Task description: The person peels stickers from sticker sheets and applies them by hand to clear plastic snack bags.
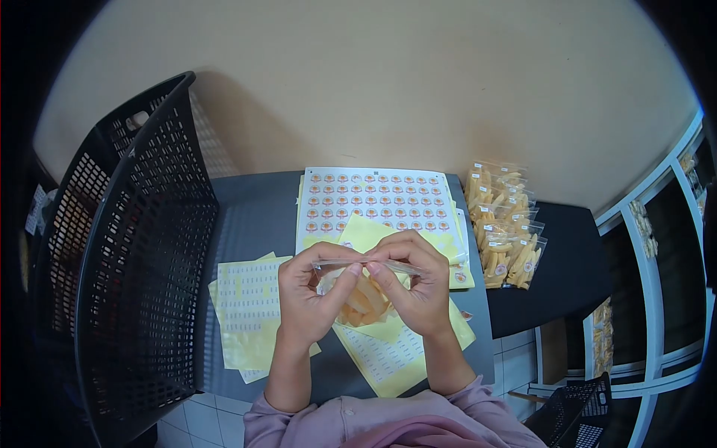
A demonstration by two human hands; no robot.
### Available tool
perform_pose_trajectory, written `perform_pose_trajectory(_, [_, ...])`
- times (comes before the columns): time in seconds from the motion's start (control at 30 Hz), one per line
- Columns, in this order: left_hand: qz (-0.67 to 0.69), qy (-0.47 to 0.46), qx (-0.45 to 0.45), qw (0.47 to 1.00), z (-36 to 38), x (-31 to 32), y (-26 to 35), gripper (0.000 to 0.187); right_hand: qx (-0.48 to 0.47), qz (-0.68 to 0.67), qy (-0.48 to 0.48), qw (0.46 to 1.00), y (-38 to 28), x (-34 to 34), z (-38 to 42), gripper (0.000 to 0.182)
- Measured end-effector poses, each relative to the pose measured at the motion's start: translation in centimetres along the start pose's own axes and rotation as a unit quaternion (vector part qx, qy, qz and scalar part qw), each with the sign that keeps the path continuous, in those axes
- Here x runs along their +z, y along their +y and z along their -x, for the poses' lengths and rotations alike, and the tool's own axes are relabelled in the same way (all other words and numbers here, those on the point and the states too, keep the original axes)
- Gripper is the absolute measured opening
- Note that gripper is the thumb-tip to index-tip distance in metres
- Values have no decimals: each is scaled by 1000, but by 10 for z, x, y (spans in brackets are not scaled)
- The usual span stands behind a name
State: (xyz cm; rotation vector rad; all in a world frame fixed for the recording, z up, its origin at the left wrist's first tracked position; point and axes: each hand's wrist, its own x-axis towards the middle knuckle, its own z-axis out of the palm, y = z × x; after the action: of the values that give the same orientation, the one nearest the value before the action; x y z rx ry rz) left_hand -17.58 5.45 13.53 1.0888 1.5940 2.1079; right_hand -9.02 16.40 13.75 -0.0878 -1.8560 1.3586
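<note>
Between my two hands is a clear plastic bag [364, 302] with pale yellow, stick-shaped snack pieces inside. My left hand [317, 287] pinches the bag's top edge from the left, thumb against fingers. From the other side my right hand [409, 280] grips the same edge, and the two thumbs nearly meet at its middle. The bag hangs below the fingers, over yellow-backed label sheets [392, 358]. Behind the hands lies a stack of white sheets with round orange stickers [373, 198]. To the left is another pile of small-label sheets [250, 313].
A large black perforated basket [142, 246] stands on the left side of the grey table [250, 201]. Several filled snack bags [508, 231] lie in overlapping rows on a black surface [575, 246] to the right. A smaller black basket [575, 414] and white-framed shelving [650, 299] are at lower right.
</note>
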Motion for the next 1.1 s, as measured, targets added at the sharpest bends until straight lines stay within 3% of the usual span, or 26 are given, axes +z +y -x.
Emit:
perform_pose_trajectory(0.4, [-9, 41, 42, 998, 3, 7, -5, 5, -37, 17, 33, 999, -1, 5, 3, 5])
perform_pose_trajectory(0.6, [38, 33, 40, 998, 2, 7, -6, 9, -53, 17, 5, 998, 2, 3, 0, 9])
perform_pose_trajectory(0.67, [49, 10, 35, 998, 1, 4, -7, 11, -10, -60, 20, 998, 1, 5, 0, 10])
perform_pose_trajectory(1.1, [53, 16, 28, 998, 2, 6, -7, 12, 27, -79, 22, 996, 6, 2, 3, 9])
